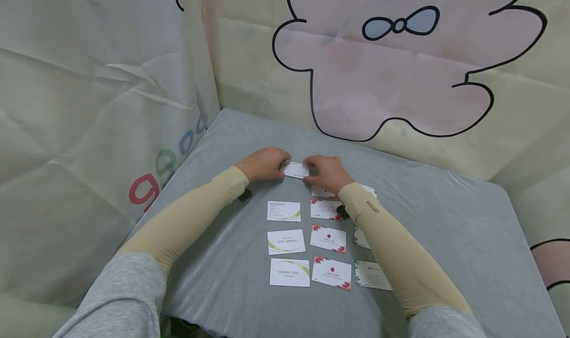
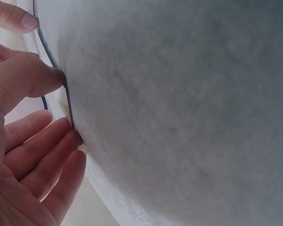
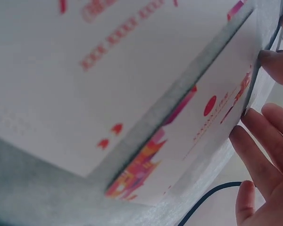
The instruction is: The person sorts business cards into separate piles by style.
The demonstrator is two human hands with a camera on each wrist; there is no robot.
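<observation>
A white business card (image 1: 296,169) with small dark print lies between my two hands at the far end of the rows. My left hand (image 1: 264,164) pinches its left edge between thumb and fingers. From the other side my right hand (image 1: 327,173) holds the right edge the same way. In the left wrist view the card is seen almost edge-on at the fingers (image 2: 68,162). Just below the right hand lies a floral card (image 1: 322,191), partly covered by that hand and wrist.
Yellow-green-striped cards (image 1: 284,211) form the left column on the grey cloth-covered table (image 1: 222,273). Red-flowered cards (image 1: 328,238) make the middle column. Cards with green leaves (image 1: 371,274) stand in the right column, partly behind my right forearm. A printed curtain (image 1: 249,56) borders the far edge.
</observation>
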